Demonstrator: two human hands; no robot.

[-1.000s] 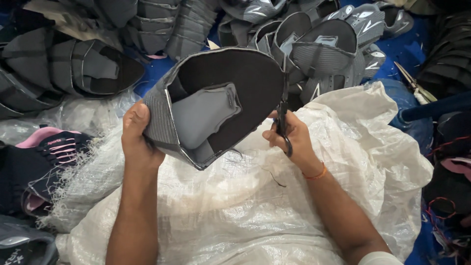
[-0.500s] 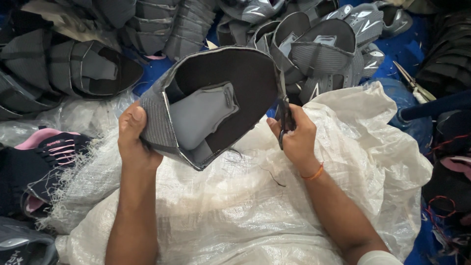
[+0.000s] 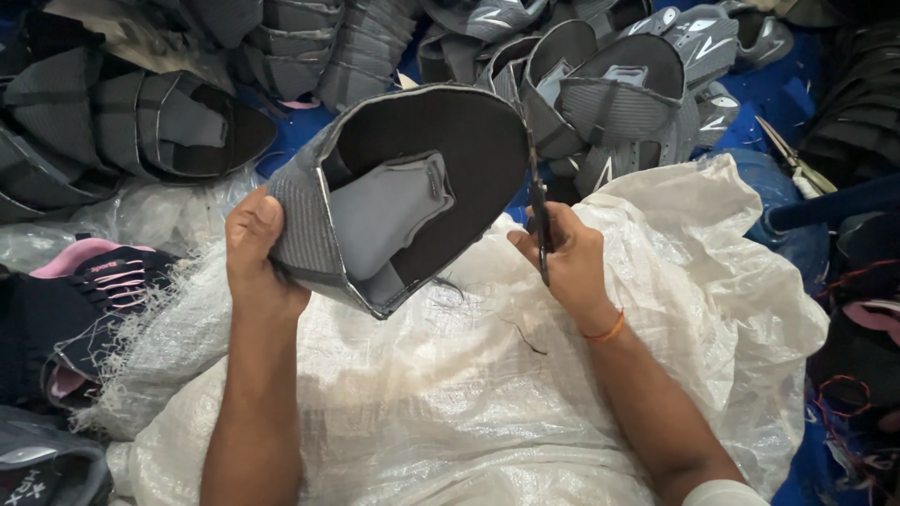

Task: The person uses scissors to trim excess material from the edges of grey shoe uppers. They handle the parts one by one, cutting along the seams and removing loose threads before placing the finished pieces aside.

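Observation:
A grey shoe upper (image 3: pixel 412 187) with a dark lining and a grey tongue is held up over a white woven sack (image 3: pixel 487 394). My left hand (image 3: pixel 255 253) grips its left edge, thumb on the outer knit. My right hand (image 3: pixel 562 258) holds small black scissors (image 3: pixel 538 211) upright, the blades against the upper's right rim. Loose dark threads lie on the sack below the upper.
Piles of grey shoe uppers (image 3: pixel 609 84) fill the back and left (image 3: pixel 122 122). A pink and navy upper (image 3: pixel 103 281) lies at the left. More dark uppers stack at the right edge (image 3: pixel 862 103). Blue sheeting (image 3: pixel 778 122) shows under the piles.
The upper has turned and lifted slightly. My right hand has risen with the scissors, from below the rim up along the upper's right edge.

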